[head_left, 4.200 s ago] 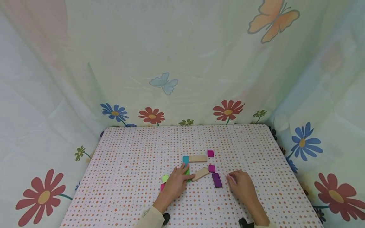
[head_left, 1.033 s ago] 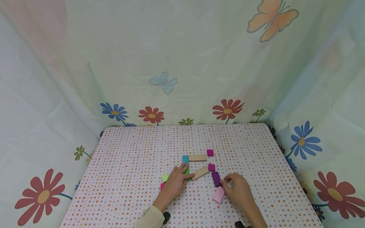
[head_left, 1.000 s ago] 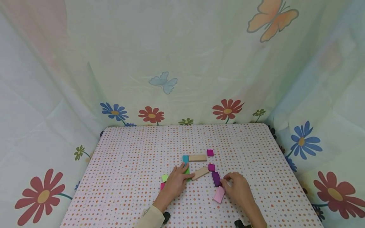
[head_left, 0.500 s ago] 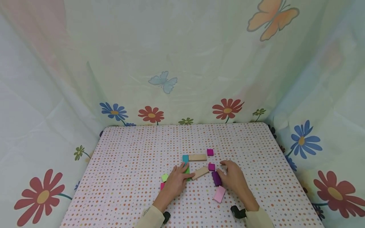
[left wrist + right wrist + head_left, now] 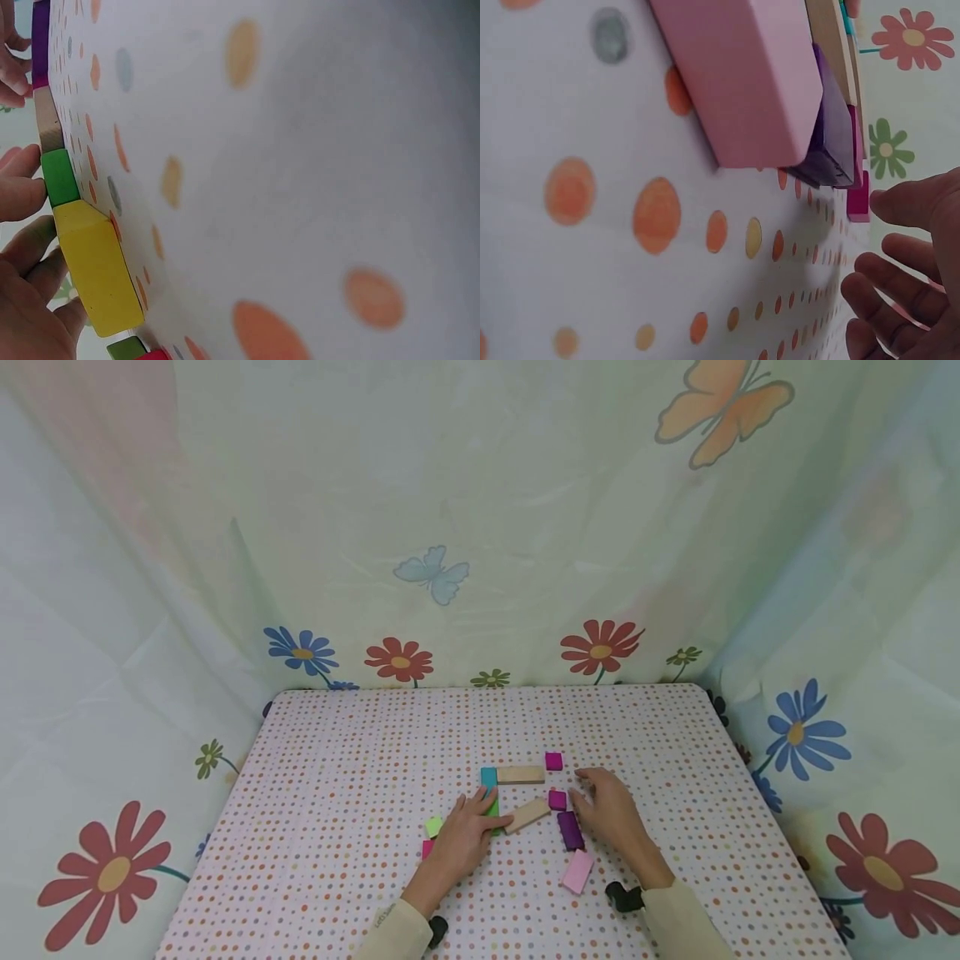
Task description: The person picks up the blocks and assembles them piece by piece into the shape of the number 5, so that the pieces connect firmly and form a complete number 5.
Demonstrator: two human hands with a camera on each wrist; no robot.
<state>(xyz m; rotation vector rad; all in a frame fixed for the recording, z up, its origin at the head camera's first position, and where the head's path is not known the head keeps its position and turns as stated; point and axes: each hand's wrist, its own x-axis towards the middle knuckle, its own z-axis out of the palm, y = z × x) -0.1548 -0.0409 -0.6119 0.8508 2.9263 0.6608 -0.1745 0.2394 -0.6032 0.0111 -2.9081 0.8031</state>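
My left hand (image 5: 459, 839) lies with fingers spread over a row of blocks, its fingers beside a green block (image 5: 61, 178) and a yellow block (image 5: 99, 270) in the left wrist view. The head view mostly hides the yellow one. My right hand (image 5: 611, 814) hovers at the right of a magenta cube (image 5: 557, 800), fingers loosely bent and holding nothing. Below that cube, a purple block (image 5: 570, 831) and a pink block (image 5: 577, 872) continue the line. A plain wooden block (image 5: 527, 816) slants between the green block and the cube.
Farther back, a blue block (image 5: 489, 776) touches another wooden block (image 5: 521, 775), with a second magenta cube (image 5: 553, 762) a little to the right. A lime block (image 5: 434, 827) and a hot-pink block (image 5: 427, 848) show left of my left hand. The dotted tabletop (image 5: 337, 760) surrounds them.
The pink block, earlier in my right hand, now lies at the purple block's near end. My right hand has let go and moved away toward the magenta cubes. My left hand stays put.
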